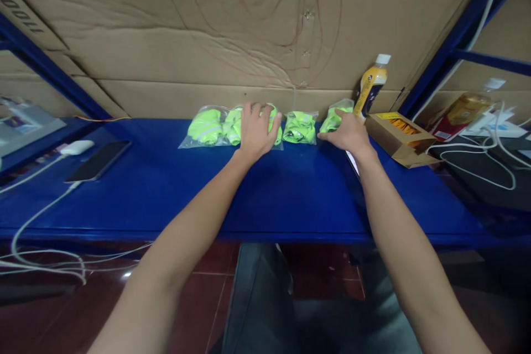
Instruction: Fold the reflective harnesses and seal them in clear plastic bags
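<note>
Several clear plastic bags of folded neon-yellow fabric stand in a row along the back of the blue shelf. My left hand [259,131] rests with spread fingers over the middle bags, partly hiding them. Left of it lies a bagged neon-yellow bundle [206,127], and just to its right is a separate smaller bagged bundle [300,128]. My right hand [349,131] reaches over the rightmost bagged bundle [335,116], thumb and fingers apart at its near side. A phone [354,163] lies partly hidden under my right wrist.
On the blue shelf [290,193], a yellow-labelled bottle [372,86] and an open cardboard box [400,141] of orange packets stand at right. Another bottle [468,110] and white cables lie beyond. At left are a dark phone [99,161] on a cable and a white earbud case [77,147]. Cardboard [186,61] walls the back.
</note>
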The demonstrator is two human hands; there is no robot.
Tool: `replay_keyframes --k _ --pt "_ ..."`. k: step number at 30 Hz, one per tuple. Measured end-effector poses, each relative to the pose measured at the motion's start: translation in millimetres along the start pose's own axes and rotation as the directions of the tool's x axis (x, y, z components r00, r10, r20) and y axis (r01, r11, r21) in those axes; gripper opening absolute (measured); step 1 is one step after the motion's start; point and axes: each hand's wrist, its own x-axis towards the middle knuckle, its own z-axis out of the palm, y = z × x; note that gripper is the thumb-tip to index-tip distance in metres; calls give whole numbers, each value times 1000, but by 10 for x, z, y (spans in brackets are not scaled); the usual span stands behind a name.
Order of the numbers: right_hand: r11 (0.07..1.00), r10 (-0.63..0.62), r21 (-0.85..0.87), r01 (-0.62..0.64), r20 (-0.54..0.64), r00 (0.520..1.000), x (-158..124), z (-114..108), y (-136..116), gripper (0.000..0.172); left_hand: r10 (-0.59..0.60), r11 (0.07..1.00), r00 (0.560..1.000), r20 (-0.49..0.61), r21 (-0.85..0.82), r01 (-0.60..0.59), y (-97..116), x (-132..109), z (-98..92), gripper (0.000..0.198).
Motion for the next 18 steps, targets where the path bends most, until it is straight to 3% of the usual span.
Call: replay_keyframes --k 3,5,8,11,13,15,18 --pt "993 -73 72 90 -218 973 -62 15 -122 102 -71 963 997 -34 -264 59 84 121 -118 55" --pt "957 -230 108 271 -291 929 -167 108 -262 104 -135 850 989 60 -507 147 130 187 -186 53" --pt "813 -499 189 550 -261 827 -356 324 -472 102 -168 615 947 273 -721 317 165 236 -257 59" --pt "659 -643 302 689 -249 724 -453 489 -573 94 -201 508 917 346 -764 399 106 241 -313 71" --pt "618 -618 377 690 -310 723 -428 516 -564 80 -206 455 905 372 -783 425 13 239 -364 77" --pt "628 -496 423 653 -429 755 -351 485 -517 62 -161 450 895 416 -776 442 -93 240 -431 76" --pt "624 -324 480 617 -560 763 -213 407 -432 38 -25 565 874 484 -715 412 -218 245 -529 72"
